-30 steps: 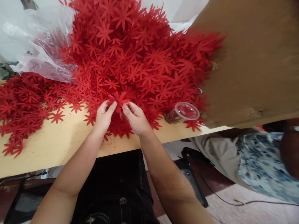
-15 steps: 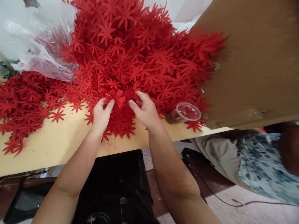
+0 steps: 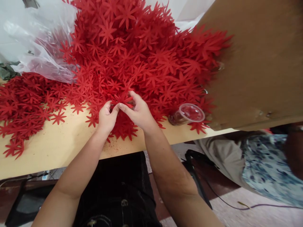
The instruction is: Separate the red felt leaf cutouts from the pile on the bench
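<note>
Now R hand (image 3: 141,114) is closing back in on L hand (image 3: 107,118); approx. half a sec ago it was standing apart w/ thumb and fingers spread, while L was holding alone. Both thumbs are now meeting, tips touching or nearly so, at the near edge of a thin red many-petalled flower piece (image 3: 122,99). So handling is going 2-handed again. L is pinching the piece, thumb in front; R is curving round its other side, index finger raised, but can't tell if R is gripping, since the far fingers are hidden.

Piece is sitting btwn the hands, just in front of a big heap of red star-shaped petal cutouts (image 3: 142,63), which is covering most of the pale wood-coloured tabletop (image 3: 61,138). Clear round plastic cup (image 3: 187,114) is standing to the right, nr the brown upright board (image 3: 255,63); no hand is touching it.
</note>
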Tool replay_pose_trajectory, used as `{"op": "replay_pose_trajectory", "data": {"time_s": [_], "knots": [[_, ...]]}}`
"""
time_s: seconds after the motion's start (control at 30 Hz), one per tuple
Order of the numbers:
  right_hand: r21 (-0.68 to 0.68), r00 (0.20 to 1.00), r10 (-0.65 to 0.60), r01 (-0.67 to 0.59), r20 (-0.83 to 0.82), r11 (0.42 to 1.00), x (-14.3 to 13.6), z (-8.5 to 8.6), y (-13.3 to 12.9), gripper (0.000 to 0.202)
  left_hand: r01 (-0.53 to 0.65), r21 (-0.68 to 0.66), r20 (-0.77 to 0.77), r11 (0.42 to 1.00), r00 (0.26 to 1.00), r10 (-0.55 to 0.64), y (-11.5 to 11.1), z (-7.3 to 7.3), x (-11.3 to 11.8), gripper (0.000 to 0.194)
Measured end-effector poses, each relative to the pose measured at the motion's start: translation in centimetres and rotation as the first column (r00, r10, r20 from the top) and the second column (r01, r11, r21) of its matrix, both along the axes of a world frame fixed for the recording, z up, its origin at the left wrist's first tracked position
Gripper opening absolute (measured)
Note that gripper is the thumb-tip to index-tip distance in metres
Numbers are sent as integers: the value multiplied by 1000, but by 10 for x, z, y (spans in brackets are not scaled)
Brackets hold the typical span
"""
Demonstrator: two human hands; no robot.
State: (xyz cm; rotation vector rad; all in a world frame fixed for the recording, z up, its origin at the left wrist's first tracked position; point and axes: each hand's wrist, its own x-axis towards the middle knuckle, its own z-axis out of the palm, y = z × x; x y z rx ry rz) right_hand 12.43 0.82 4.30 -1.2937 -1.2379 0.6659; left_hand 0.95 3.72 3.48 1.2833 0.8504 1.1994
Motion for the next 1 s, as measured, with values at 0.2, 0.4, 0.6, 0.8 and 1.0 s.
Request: {"op": "replay_pose_trajectory", "data": {"time_s": [0.2, 0.4, 0.6, 0.8, 1.0], "knots": [[-30, 995, 21, -18, 102, 999, 6, 3, -6, 26, 35, 43, 27, 998, 999, -37, 0, -2, 1, 13], [38, 999, 18, -16, -38, 999, 2, 11, -5, 14, 78, 70, 31, 994, 996, -81, -5, 0, 1, 37], [46, 987, -131, 136, -90, 990, 1, 7, -5, 31, 116, 97, -17, 989, 993, -115, -9, 5, -1, 28], [6, 987, -154, 154, -44, 988, -3, 3, -8, 46, 135, 67, 59, 989, 989, -139, -9, 8, -2, 32], [-6, 978, 204, -204, -53, 979, -9, 1, -14, 36, 16, -72, 130, 997, 991, -7, -1, 2, 0, 24]]}}
